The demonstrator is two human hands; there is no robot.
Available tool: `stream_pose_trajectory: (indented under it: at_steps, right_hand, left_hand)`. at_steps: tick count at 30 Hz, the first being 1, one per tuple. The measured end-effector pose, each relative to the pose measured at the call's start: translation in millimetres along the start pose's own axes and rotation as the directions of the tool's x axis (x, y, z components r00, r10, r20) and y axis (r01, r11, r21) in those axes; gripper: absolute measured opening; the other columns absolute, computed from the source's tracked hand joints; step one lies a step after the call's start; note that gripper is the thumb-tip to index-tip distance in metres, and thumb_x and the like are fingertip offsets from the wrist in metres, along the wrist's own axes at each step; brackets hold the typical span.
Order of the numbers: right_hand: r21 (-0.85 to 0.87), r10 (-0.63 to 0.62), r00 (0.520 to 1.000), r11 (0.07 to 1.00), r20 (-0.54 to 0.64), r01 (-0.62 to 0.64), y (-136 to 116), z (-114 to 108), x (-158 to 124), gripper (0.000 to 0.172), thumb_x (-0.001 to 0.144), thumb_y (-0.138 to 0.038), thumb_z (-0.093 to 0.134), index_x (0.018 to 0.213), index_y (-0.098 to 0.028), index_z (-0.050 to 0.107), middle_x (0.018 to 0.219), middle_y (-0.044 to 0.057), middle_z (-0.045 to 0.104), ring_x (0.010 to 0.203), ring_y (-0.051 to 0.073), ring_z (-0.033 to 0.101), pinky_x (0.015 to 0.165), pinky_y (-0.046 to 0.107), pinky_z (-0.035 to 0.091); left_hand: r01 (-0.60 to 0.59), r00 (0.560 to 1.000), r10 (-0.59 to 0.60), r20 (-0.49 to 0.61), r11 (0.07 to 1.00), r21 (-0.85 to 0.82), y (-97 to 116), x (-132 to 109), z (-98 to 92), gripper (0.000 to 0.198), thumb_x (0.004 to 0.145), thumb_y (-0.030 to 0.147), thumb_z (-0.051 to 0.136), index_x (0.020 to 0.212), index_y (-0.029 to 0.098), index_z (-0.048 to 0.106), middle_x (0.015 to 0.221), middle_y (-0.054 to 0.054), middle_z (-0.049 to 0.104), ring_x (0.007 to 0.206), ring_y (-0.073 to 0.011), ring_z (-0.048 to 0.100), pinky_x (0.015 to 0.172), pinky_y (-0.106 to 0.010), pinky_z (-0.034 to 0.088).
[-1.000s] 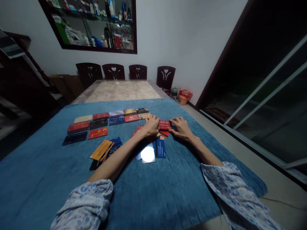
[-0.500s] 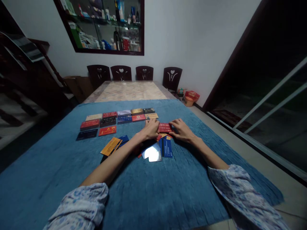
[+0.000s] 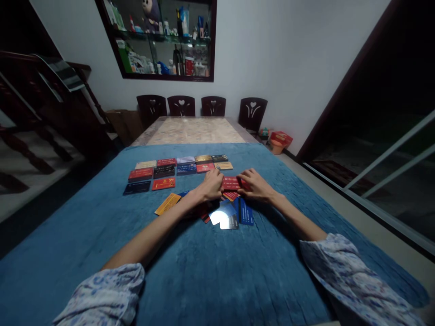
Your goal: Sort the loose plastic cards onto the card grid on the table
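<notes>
Both my hands meet on a red card (image 3: 232,182) lying over a loose heap of cards (image 3: 227,213) on the blue cloth (image 3: 217,271). My left hand (image 3: 211,184) has its fingers curled on the card's left edge. My right hand (image 3: 254,184) pinches its right edge. Under them lie a glare-lit card (image 3: 220,218), a blue striped card (image 3: 246,212) and an orange card (image 3: 168,203). Beyond the hands, rows of cards (image 3: 176,170) lie side by side, red, dark, blue and gold.
The bare marble tabletop (image 3: 192,131) stretches past the cloth to several dark chairs (image 3: 200,106) at the wall. A glass cabinet (image 3: 163,38) hangs above. A staircase (image 3: 41,113) is at the left, glass doors (image 3: 390,154) at the right, red containers (image 3: 278,139) on the floor.
Both hands stay on the red card over the heap. The view has swung left and tipped up, so everything sits further right in the picture.
</notes>
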State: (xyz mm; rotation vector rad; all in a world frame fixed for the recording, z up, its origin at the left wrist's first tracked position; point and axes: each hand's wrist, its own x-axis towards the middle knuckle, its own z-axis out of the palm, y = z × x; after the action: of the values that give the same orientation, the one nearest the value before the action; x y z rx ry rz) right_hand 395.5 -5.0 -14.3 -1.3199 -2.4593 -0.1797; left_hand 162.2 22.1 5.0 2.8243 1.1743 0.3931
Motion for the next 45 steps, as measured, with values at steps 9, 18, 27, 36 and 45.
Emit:
stream_pose_trajectory:
  at_steps: [9, 18, 27, 36, 45]
  right_hand:
    - [0.047, -0.081, 0.996, 0.996, 0.042, 0.079, -24, 4, 31, 0.042, 0.083, -0.038, 0.068, 0.120, -0.017, 0.065, 0.111, 0.015, 0.063, 0.100, 0.028, 0.048, 0.090, 0.046, 0.044]
    - [0.122, -0.182, 0.983, 0.977, 0.033, 0.177, -49, 14, 61, 0.034, 0.081, -0.037, 0.072, 0.109, -0.018, 0.066, 0.103, 0.012, 0.062, 0.100, 0.028, 0.048, 0.091, 0.047, 0.045]
    - [0.121, -0.243, 0.969, 0.964, 0.041, 0.237, -67, 30, 97, 0.023, 0.081, -0.034, 0.074, 0.095, -0.017, 0.068, 0.102, 0.012, 0.060, 0.100, 0.026, 0.047, 0.091, 0.043, 0.041]
    - [0.118, -0.294, 0.951, 0.952, 0.098, 0.282, -84, 25, 130, 0.019, 0.078, -0.028, 0.071, 0.093, -0.018, 0.068, 0.106, 0.012, 0.060, 0.102, 0.027, 0.047, 0.092, 0.042, 0.041]
    - [0.042, -0.330, 0.932, 0.944, 0.148, 0.327, -99, 20, 166, 0.026, 0.078, -0.025, 0.065, 0.102, -0.013, 0.067, 0.106, 0.015, 0.061, 0.101, 0.028, 0.049, 0.095, 0.043, 0.037]
  left_hand:
    - [0.020, 1.000, -0.020, -0.021, 1.000, 0.020, -26, -28, -13.3, 0.022, 0.078, 0.018, 0.060, 0.099, 0.015, 0.058, 0.114, -0.016, 0.055, 0.109, -0.0293, 0.051, 0.097, -0.043, 0.043]
    - [0.065, 0.998, -0.064, -0.017, 0.997, 0.044, -51, -59, -26.4, 0.021, 0.078, 0.017, 0.060, 0.100, 0.015, 0.058, 0.111, -0.014, 0.056, 0.107, -0.0288, 0.050, 0.096, -0.043, 0.043]
    - [0.111, 0.994, -0.110, -0.021, 0.993, 0.036, -83, -81, -36.8, 0.022, 0.078, 0.018, 0.059, 0.099, 0.016, 0.061, 0.110, -0.013, 0.056, 0.106, -0.0296, 0.049, 0.094, -0.046, 0.042]
    - [0.163, 0.986, -0.160, -0.036, 0.984, 0.078, -108, -93, -46.4, 0.030, 0.078, 0.021, 0.061, 0.107, 0.015, 0.064, 0.112, -0.014, 0.056, 0.107, -0.0302, 0.050, 0.096, -0.046, 0.042]
    - [0.196, 0.977, -0.192, -0.093, 0.980, 0.039, -134, -98, -58.0, 0.031, 0.077, 0.023, 0.063, 0.107, 0.014, 0.065, 0.113, -0.014, 0.058, 0.108, -0.0297, 0.053, 0.098, -0.045, 0.045]
